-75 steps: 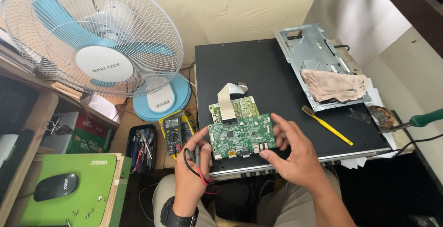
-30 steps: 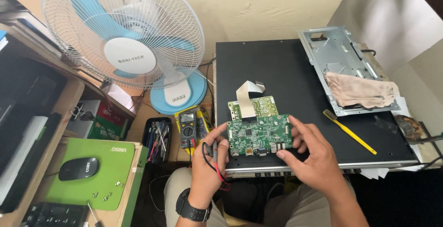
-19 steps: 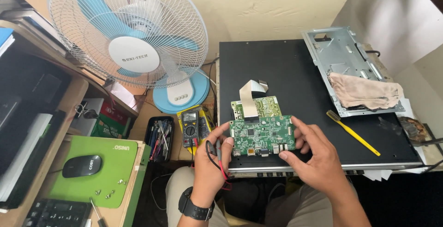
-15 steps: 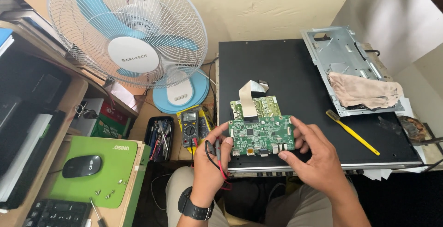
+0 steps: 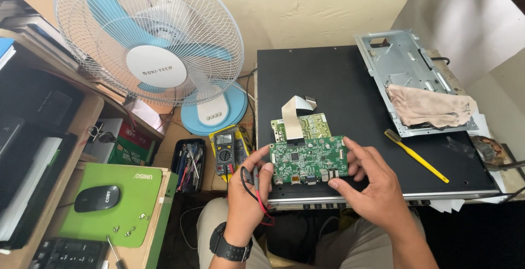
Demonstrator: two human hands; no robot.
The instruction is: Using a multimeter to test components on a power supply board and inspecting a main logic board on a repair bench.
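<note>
circuit board, green and studded with small chips and connectors, sits lifted just above the near edge of a black panel lying flat on the bench. the left hand pinches the board's left edge with thumb and fingertips, and red and black probe leads are tucked under the same hand, so its grip is shared. the right hand closes on the right edge and lower corner, fingers curled round it. a second, smaller green board with a white ribbon cable lies just behind, touching or nearly so. a yellow multimeter rests left of the panel, beside a black tool tray.

to handle it well, it seems wise to keep fingers on the bare edges, off the components, hold the board level, and keep the leads from dragging across the solder side.
</note>
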